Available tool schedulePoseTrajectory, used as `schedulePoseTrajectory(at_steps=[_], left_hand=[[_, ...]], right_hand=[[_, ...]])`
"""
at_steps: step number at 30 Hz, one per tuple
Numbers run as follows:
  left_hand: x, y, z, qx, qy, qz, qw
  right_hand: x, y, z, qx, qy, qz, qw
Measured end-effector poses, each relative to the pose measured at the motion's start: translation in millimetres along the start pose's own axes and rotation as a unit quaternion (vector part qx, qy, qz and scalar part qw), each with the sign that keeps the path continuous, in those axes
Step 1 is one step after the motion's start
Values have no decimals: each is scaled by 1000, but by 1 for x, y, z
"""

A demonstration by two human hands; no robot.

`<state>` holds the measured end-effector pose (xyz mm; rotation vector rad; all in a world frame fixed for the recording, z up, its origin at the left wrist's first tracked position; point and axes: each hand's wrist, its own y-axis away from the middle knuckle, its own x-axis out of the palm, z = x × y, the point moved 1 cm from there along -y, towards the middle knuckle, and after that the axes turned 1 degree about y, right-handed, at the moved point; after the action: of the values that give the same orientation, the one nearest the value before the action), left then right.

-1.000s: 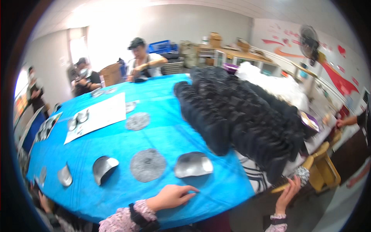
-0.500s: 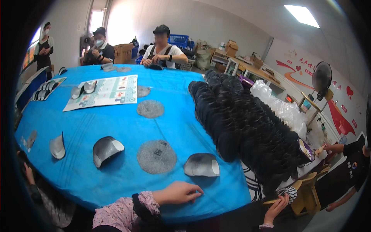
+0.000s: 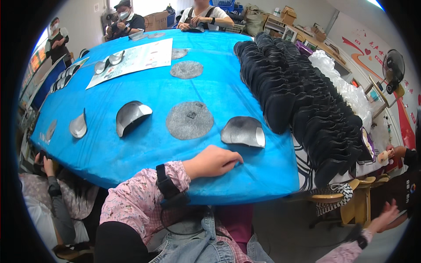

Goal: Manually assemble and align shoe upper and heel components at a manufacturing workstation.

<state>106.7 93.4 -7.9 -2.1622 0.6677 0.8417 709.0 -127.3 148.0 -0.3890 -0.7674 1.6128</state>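
My left hand (image 3: 215, 161), in a pink floral sleeve with a black wrist strap, rests on the blue table cover (image 3: 144, 171), its fingers loosely bent and holding nothing. Just beyond its fingertips lies a curved, brim-shaped piece (image 3: 242, 130), dark grey with a pale end. Off to the lower right, my right hand (image 3: 387, 215) reaches out with fingers apart and nothing in it. A black-and-white patterned cloth (image 3: 335, 198) hangs over a wooden stool (image 3: 326, 196), apart from that hand. Two more curved grey pieces, one larger (image 3: 131, 117) and one narrower (image 3: 78, 125), lie farther left.
Overlapping black curved pieces (image 3: 302, 96) form long rows on the right. Round grey speckled patches (image 3: 189, 120) mark the cover. A printed sheet (image 3: 144, 61) lies toward the far left. Several people surround the table; one in black (image 3: 410, 184) stands by my right hand.
My right hand has let go of the patterned cloth and moved right, fingers spreading; the cloth now hangs on the stool. My left hand stays on the table. The view has tilted downward.
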Motion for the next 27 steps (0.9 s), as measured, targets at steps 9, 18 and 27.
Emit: schedulePoseTrajectory(at_steps=[9,18,27], left_hand=[[12,-28,1,-41,51,53,996],[1,-13,10,-173,193,95,961],[4,-12,6,-223,247,79,940]], right_hand=[[-14,-3,-19,-300,366,175,863],[74,177,-55,-229,264,133,928],[42,-1,-75,-157,231,-76,957]])
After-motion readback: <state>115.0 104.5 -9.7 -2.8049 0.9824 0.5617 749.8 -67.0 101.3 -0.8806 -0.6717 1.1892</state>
